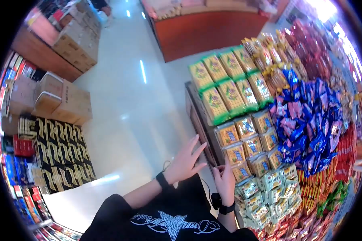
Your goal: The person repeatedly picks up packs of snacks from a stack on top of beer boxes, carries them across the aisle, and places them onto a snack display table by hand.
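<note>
My left hand [186, 161] is held over the floor beside the display, fingers spread and nothing in it. My right hand [225, 180] is at the display's left edge, beside the lower yellow cracker packs [242, 172]; its fingers are apart and no object shows in it. Green-edged cracker packs [230, 95] stand in two rows farther up. Below the yellow packs lie white-and-green packets [253, 203]. To the right is a heap of blue and pink wrapped snacks [305, 120].
Cardboard boxes [64, 98] and black-and-gold cartons [64, 152] stand on the left. A red-brown counter [209, 34] is ahead, across the pale floor [120, 104]. More boxes [78, 40] stand at the upper left, near a person's legs [104, 10].
</note>
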Demonstrator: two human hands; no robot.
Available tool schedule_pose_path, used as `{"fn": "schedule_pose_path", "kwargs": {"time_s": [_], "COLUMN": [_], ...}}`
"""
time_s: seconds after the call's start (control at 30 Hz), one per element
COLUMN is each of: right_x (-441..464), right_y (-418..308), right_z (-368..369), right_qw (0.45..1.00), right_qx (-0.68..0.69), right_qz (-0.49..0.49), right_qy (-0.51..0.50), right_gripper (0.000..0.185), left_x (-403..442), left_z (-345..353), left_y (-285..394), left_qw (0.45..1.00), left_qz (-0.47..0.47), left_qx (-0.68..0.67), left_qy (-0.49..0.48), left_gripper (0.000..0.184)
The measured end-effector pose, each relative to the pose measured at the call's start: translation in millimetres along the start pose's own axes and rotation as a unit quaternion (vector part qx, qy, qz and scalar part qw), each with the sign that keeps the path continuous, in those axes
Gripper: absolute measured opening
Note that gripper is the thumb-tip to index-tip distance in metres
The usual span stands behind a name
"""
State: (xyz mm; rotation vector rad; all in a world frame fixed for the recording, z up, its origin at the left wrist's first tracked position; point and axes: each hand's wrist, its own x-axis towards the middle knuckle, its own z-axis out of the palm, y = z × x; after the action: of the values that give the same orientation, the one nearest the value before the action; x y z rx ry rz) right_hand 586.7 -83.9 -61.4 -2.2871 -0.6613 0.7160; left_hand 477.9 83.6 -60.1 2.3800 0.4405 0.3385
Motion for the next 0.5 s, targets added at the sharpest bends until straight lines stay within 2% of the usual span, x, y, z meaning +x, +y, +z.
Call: {"fn": "schedule_pose_path", "kwargs": {"time_s": [0.03, 0.1, 0.2, 0.37, 0.5], "right_x": [-3.4, -13.1, -35.0, -85.3, -123.0], "right_y": [-9.0, -28.1, -58.1, -90.9, -113.4], "right_z": [5.0, 16.3, 39.5, 81.2, 120.9], "right_qw": [1.000, 0.997, 0.990, 0.969, 0.943], "right_qx": [-0.001, -0.025, -0.029, -0.044, -0.069], "right_qz": [-0.023, -0.069, -0.135, -0.221, -0.291], "right_qy": [0.000, -0.013, -0.027, -0.100, -0.146], "right_gripper": [0.066, 0.061, 0.054, 0.046, 0.041], "left_x": [-16.9, -56.2, -128.0, -256.1, -349.9], "left_z": [-13.8, -40.2, -77.5, -120.3, -143.5], "left_y": [-2.0, -6.3, -15.3, -10.7, 4.6], "left_qw": [1.000, 0.997, 0.987, 0.950, 0.921], "left_qz": [0.000, -0.068, -0.114, -0.242, -0.290], "left_qx": [0.010, -0.004, 0.032, 0.004, 0.010], "left_qy": [0.021, 0.036, 0.106, 0.198, 0.261], "left_gripper": [0.067, 0.066, 0.066, 0.057, 0.052]}}
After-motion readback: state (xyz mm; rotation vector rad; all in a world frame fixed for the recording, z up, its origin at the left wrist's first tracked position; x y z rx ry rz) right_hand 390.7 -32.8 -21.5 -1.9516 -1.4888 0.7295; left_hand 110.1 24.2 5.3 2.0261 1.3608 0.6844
